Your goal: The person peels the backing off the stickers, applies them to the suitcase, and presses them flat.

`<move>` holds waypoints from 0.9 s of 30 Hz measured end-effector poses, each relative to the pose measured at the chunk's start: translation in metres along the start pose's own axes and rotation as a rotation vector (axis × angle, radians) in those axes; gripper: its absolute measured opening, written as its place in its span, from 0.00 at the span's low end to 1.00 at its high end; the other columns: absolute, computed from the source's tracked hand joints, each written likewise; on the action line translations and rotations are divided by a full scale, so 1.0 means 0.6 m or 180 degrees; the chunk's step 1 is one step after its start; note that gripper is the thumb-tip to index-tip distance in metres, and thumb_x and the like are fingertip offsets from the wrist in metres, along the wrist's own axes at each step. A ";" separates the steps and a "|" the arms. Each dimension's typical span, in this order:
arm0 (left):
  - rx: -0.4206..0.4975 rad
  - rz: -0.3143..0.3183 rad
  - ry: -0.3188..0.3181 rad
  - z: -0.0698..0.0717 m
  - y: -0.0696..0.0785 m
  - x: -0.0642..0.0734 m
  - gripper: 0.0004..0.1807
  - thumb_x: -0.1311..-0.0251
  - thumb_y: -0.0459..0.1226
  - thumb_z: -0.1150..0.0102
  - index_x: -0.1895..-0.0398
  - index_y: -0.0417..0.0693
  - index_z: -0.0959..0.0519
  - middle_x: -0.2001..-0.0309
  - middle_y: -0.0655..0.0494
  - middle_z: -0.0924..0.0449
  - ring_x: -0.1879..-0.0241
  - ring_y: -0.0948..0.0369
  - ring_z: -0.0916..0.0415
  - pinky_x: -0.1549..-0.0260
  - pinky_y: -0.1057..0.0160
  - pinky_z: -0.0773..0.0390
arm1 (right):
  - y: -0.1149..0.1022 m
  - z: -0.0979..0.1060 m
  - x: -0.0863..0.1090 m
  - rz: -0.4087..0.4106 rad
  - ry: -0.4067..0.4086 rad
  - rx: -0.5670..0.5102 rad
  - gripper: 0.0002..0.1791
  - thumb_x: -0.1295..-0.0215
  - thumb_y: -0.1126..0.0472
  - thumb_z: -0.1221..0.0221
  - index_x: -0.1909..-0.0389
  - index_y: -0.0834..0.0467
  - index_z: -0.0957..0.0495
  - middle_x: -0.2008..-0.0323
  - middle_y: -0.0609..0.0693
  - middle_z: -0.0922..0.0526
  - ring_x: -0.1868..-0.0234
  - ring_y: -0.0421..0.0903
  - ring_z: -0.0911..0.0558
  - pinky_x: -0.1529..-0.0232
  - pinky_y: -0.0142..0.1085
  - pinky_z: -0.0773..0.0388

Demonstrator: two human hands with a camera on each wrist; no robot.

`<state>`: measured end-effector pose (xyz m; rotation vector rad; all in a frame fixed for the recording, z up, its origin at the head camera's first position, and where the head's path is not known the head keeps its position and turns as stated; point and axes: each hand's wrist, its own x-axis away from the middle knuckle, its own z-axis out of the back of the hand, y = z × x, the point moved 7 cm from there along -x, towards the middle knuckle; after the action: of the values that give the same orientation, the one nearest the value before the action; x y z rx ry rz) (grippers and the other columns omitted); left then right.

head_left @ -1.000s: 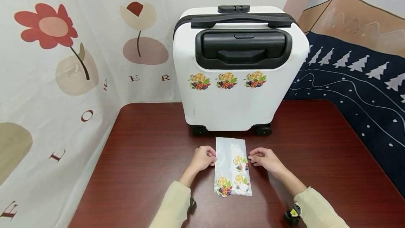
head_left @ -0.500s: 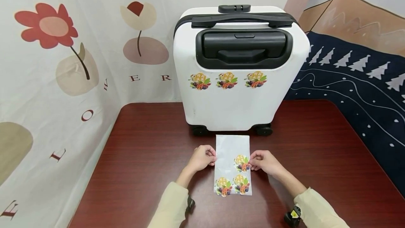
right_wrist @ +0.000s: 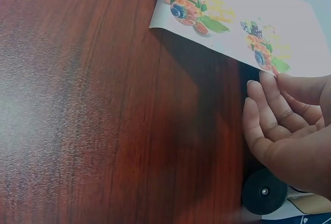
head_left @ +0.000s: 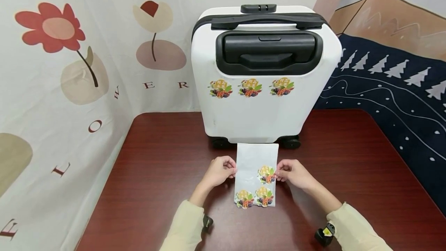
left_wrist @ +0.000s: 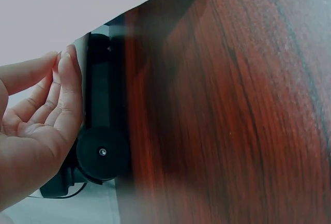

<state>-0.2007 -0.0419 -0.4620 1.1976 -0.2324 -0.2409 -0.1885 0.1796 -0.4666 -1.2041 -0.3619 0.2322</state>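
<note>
A white sticker sheet point(head_left: 248, 158) bears three colourful fruit stickers along its right side and lower edge. My left hand point(head_left: 220, 171) pinches its left edge between thumb and fingertips. On the opposite edge, beside the upper fruit sticker point(head_left: 266, 174), my right hand point(head_left: 293, 173) pinches it. In the left wrist view the left hand point(left_wrist: 44, 110) has thumb and fingers meeting at the edge of the sheet point(left_wrist: 46, 22). The right wrist view shows the right hand point(right_wrist: 289, 115) gripping beside a sticker, and the sheet point(right_wrist: 238, 43) casts a shadow on the table.
A white suitcase point(head_left: 254, 119) with black handles stands upright on the table just behind the sheet. Three matching fruit stickers point(head_left: 250, 88) sit in a row below its handle recess. The dark red table point(head_left: 156, 158) meets printed curtains point(head_left: 156, 100) at the back and sides.
The right hand has come onto the sheet's right edge and now pinches it. The sheet looks flatter and has shifted slightly up in view, its top nearer the suitcase, with both hands moving along.
</note>
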 end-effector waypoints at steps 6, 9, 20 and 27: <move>0.0107 0.0030 0.0041 0.006 -0.001 0.001 0.03 0.47 0.25 0.42 0.74 0.35 0.25 0.79 0.52 0.25 0.80 0.57 0.24 0.73 0.51 0.21 | -0.002 0.005 -0.001 -0.0063 0.0061 0.0007 0.06 0.41 0.70 0.43 0.68 0.71 0.26 0.75 0.60 0.21 0.73 0.54 0.21 0.70 0.44 0.22; 0.0213 0.0058 0.0089 0.010 -0.003 0.001 0.04 0.48 0.24 0.42 0.75 0.36 0.26 0.79 0.51 0.24 0.80 0.59 0.24 0.73 0.51 0.21 | -0.005 0.011 0.000 -0.0060 0.0156 -0.0030 0.08 0.42 0.70 0.42 0.65 0.72 0.27 0.73 0.63 0.21 0.72 0.57 0.21 0.69 0.46 0.22; 0.0297 0.0030 0.0108 0.015 -0.002 0.001 0.04 0.48 0.23 0.42 0.75 0.35 0.26 0.78 0.49 0.25 0.79 0.57 0.22 0.71 0.52 0.21 | -0.041 0.016 0.002 0.0196 0.0339 0.0047 0.09 0.44 0.72 0.42 0.63 0.73 0.26 0.73 0.61 0.23 0.74 0.48 0.23 0.70 0.41 0.21; 0.0329 -0.0009 0.0085 0.015 0.023 0.009 0.02 0.48 0.22 0.44 0.73 0.30 0.27 0.77 0.43 0.24 0.76 0.48 0.21 0.71 0.50 0.21 | -0.045 0.013 0.001 0.0233 0.0502 0.0328 0.07 0.45 0.72 0.40 0.65 0.69 0.23 0.72 0.58 0.21 0.73 0.43 0.23 0.71 0.41 0.22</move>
<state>-0.1975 -0.0466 -0.4455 1.3029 -0.2222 -0.2172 -0.1915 0.1772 -0.4386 -1.1268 -0.1667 0.2152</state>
